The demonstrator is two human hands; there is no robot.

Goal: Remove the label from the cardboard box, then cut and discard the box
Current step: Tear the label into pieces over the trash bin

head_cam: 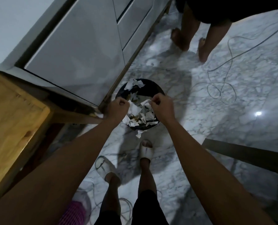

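Observation:
A round black bin point(152, 86) stands on the marble floor, holding several torn white paper scraps point(135, 109) mixed with some brown bits. Both my arms reach out over it. My left hand point(118, 108) is a closed fist above the bin's left rim, and nothing shows in it. My right hand point(161, 105) hovers over the right rim, its fingertips pinched on a white paper scrap point(147, 103). One more scrap point(139, 135) lies on the floor just in front of the bin. No cardboard box is in view.
A wooden table point(13, 114) is at my left, with a white cabinet point(79, 51) behind it. Another person's bare legs point(191, 34) stand beyond the bin. Loose cables point(222, 88) curl over the floor at the right. My feet in white slippers point(145, 151) are just behind the bin.

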